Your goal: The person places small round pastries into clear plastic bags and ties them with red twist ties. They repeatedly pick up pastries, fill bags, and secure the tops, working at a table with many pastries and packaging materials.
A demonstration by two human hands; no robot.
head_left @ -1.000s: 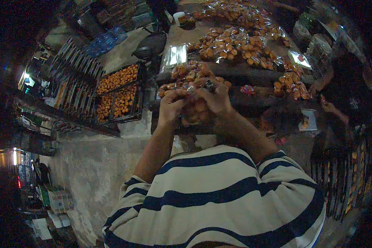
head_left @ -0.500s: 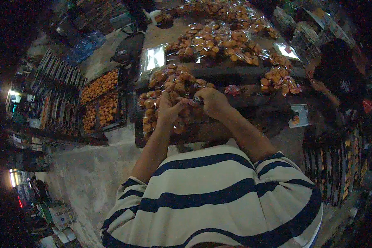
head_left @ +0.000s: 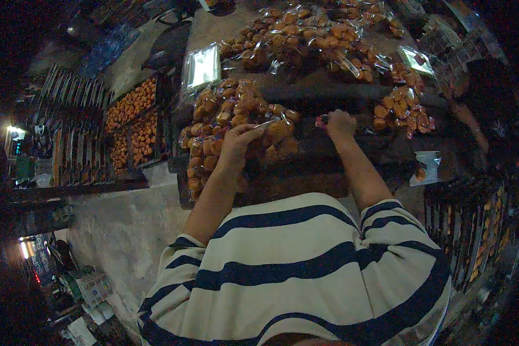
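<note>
a clear bag (head_left: 280, 137) of golden pastries lies on the near side of the desk (head_left: 323, 151), in front of me and slightly left of the gap between my hands. the fingers of my left hand (head_left: 240, 140) are pinched together on film at its upper left edge. my right hand (head_left: 341, 123) is well apart from it, fingers curled, at a small red and dark thing (head_left: 321, 121); whether they grip it or only touch it, i cannot tell. just left of the bag, a heap (head_left: 222, 115) of filled bags extends past my left wrist. beyond the heap lies shiny film (head_left: 203, 66); more bags (head_left: 323, 40) cover the far side, and a small cluster (head_left: 402, 109) sits at right, near a co-worker's arm (head_left: 472, 124).
</note>
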